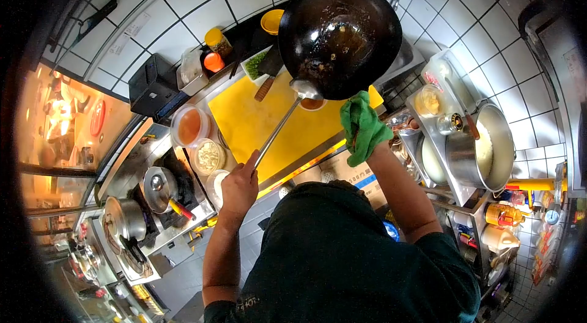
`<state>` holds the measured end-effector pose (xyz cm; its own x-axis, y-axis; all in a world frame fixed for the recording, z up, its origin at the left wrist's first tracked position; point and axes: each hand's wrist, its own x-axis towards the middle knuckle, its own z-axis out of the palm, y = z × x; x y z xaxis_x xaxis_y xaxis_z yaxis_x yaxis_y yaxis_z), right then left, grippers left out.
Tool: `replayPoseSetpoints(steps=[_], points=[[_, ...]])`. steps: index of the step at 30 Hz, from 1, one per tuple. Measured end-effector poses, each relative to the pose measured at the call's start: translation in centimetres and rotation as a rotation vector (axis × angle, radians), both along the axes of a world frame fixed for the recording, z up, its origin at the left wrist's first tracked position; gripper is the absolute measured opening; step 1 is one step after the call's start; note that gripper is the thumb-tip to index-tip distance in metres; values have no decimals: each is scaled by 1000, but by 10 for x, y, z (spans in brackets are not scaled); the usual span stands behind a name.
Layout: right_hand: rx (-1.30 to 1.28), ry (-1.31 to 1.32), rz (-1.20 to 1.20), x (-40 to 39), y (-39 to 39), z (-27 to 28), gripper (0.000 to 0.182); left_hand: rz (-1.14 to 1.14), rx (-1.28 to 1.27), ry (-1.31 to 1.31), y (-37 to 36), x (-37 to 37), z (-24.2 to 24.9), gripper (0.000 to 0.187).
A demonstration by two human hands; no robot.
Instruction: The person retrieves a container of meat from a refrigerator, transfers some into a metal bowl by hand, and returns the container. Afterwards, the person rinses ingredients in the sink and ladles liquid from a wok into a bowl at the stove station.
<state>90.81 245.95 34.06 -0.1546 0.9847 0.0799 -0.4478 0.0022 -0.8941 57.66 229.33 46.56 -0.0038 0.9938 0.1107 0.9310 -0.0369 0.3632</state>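
Note:
My left hand (pixel 240 185) is closed around the long handle of a metal ladle (pixel 278 124). The ladle's bowl sits at the near edge of a big black wok (pixel 342 35). The wok is tilted, its inside facing me, with oily brown residue and small bits on it. My right hand, mostly covered by a green cloth (pixel 365 126), grips the wok at its near right edge through the cloth. Below the ladle, a bowl of brown sauce (pixel 312 104) shows partly on a yellow cutting board (pixel 244 115). A cleaver (pixel 267 78) lies on the board by chopped greens (pixel 257 65).
Left of the board stand a tub of reddish-brown liquid (pixel 189 125) and a container of pale pieces (pixel 208 157). A lidded pan (pixel 160 189) and a pot (pixel 124 219) are on the stove. At right, a large steel pot (pixel 458 155) stands beside a metal shelf.

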Motion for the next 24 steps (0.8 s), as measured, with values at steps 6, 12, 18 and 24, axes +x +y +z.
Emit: replayPoseSetpoints(steps=[6, 12, 18, 24], points=[[84, -383, 33, 3, 1, 24, 19, -2, 26, -27, -1, 0, -5, 50], [-5, -138, 18, 1, 2, 14, 18, 8, -1, -41, -3, 1, -4, 50], [-597, 304, -45, -20, -24, 119, 24, 8, 0, -44, -5, 3, -3, 51], [-81, 73, -29, -5, -1, 24, 15, 14, -25, -28, -6, 6, 0, 51]])
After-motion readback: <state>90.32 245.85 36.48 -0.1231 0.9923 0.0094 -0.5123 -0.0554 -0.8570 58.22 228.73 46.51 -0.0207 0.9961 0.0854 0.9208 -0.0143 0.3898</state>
